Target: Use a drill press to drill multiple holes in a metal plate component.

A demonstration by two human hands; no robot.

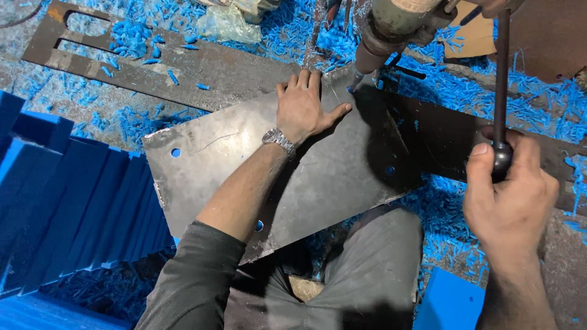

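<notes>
A dark grey metal plate [342, 165] with a few round holes lies flat under a drill press head [391, 27]. My left hand [302, 107], with a wristwatch, presses palm-down on the plate's far edge, thumb spread toward the drill bit [356, 79]. The bit's tip touches the plate near its far corner. My right hand [510, 198] is closed around the knob of the press's dark feed lever [501, 79], which runs straight up to the machine.
Blue plastic shavings [465, 91] cover the bench. A rusty slotted metal frame [183, 64] lies at the back left. Stacked blue panels [73, 208] stand at the left. A piece of cardboard [474, 36] sits at the top right.
</notes>
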